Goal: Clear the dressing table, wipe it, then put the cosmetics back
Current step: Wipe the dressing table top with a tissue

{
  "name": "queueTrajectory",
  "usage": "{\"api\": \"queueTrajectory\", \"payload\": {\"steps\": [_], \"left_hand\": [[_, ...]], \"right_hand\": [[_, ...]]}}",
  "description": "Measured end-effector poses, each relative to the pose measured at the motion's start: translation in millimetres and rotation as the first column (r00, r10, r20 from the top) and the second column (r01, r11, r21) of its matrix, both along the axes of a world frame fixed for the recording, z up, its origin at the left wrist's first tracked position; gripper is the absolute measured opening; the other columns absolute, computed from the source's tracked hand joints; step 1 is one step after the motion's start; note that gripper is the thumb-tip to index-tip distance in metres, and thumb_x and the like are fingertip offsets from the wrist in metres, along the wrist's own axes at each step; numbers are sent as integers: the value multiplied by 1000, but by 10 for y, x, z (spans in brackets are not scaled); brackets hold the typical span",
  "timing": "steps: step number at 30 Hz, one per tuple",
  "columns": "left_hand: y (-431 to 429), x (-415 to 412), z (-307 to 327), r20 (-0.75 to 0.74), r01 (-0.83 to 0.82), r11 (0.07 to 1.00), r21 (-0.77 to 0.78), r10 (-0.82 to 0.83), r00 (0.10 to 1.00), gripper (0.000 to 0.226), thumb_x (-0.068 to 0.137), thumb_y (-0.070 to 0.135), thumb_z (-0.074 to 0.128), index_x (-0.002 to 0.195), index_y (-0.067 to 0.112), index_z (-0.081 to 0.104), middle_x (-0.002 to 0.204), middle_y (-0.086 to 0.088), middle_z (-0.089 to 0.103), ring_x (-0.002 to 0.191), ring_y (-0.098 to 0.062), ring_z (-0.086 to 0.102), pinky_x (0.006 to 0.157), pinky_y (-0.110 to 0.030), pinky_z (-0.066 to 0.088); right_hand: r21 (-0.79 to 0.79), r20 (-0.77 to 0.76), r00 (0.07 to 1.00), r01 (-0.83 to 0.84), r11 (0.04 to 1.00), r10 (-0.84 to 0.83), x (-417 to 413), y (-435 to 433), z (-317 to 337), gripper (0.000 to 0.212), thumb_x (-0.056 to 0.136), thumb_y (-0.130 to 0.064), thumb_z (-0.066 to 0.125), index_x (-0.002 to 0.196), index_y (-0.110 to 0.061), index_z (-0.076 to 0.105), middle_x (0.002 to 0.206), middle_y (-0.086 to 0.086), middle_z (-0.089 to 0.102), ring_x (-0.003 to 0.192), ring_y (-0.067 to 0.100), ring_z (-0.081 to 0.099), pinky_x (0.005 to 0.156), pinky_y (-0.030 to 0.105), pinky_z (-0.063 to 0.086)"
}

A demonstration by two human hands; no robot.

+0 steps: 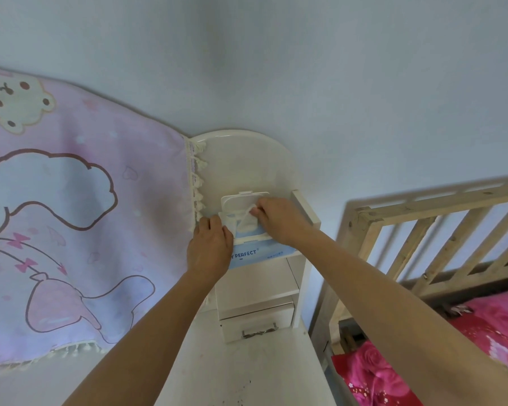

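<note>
A blue pack of wet wipes (272, 253) lies on top of the white shelf unit of the dressing table, its white flip lid (244, 200) standing open. My right hand (279, 219) pinches a white wipe (247, 219) that sticks up out of the opening. My left hand (210, 247) presses down on the left end of the pack, fingers curled over its edge. The white dressing table top (247, 367) below is bare and shows dark specks and smudges.
A small white drawer (257, 322) with a metal handle sits under the shelf. A pink cartoon cloth (71, 215) hangs over the mirror at left. A wooden bed frame (423, 230) and a pink floral bedspread (423, 361) stand at right.
</note>
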State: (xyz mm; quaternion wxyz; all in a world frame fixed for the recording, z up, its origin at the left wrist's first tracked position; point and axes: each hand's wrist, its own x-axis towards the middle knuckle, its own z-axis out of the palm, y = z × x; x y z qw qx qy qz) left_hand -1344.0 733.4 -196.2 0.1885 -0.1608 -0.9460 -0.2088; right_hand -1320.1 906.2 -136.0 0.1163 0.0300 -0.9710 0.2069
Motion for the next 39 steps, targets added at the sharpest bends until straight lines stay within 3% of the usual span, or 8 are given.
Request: {"api": "queueTrajectory", "payload": {"steps": [5,10,15,20,28,31,34,39], "left_hand": [[0,6,20,18,-1,1000,17,0,1000,22,99,19,39,111,3,48,104,-15,52,88,-30,51,64,-35,37],[-8,-17,-9,21,-3,999,41,2,1000,22,98,19,40,112,3,48,104,-16,52,88,-30,51,63,-34,37],[-34,14,-35,27,15,999,52,-16,1000,28,96,15,45,118,-1,49,106,-20,52,89,-34,52,62,-36,37],[-43,31,-26,42,-6,999,48,4,999,30,98,18,43,121,0,48,109,-20,53,92,-34,52,65,-36,38],[-29,26,-49,39,-25,997,73,22,999,29,98,17,42,119,0,49,110,-20,53,93,-35,52,69,-39,43],[-26,36,-55,24,-37,995,88,35,999,26,100,19,40,112,0,51,107,-20,55,91,-35,52,69,-41,44],[-72,66,-79,42,-24,988,153,17,999,28,103,25,36,103,3,53,103,-16,57,89,-31,50,71,-41,42],[-285,418,-375,-138,44,959,281,-5,990,32,96,16,41,123,5,55,127,-18,54,116,-36,48,93,-45,42]], "right_hand": [[-535,-193,968,34,844,-161,90,-58,131,37,102,-48,40,83,-19,51,74,-1,61,69,19,66,61,44,59],[-415,-423,898,-74,907,-120,256,-213,186,34,103,-46,40,84,-21,53,70,-9,57,67,16,59,61,44,56],[-500,-545,800,-70,863,-251,353,-218,187,29,104,-34,45,84,-15,55,64,-7,54,61,16,55,58,43,52],[-594,-633,675,-112,796,-378,469,-244,427,22,104,-21,47,84,-17,54,61,-7,48,54,10,44,53,21,37],[-670,-703,496,-218,710,-511,792,-215,983,17,104,-22,46,90,-18,56,72,-14,54,64,6,50,62,22,44],[-660,-632,647,-161,734,-426,787,-166,886,20,104,-28,47,88,-19,56,65,-18,58,60,5,51,60,24,45],[-619,-314,892,67,782,-325,720,-136,264,24,103,-37,46,87,-23,57,67,-10,63,58,2,49,60,26,41],[-543,170,967,254,801,-192,927,-185,-839,22,103,-38,43,96,-22,58,80,-11,57,76,13,56,60,20,37]]}}
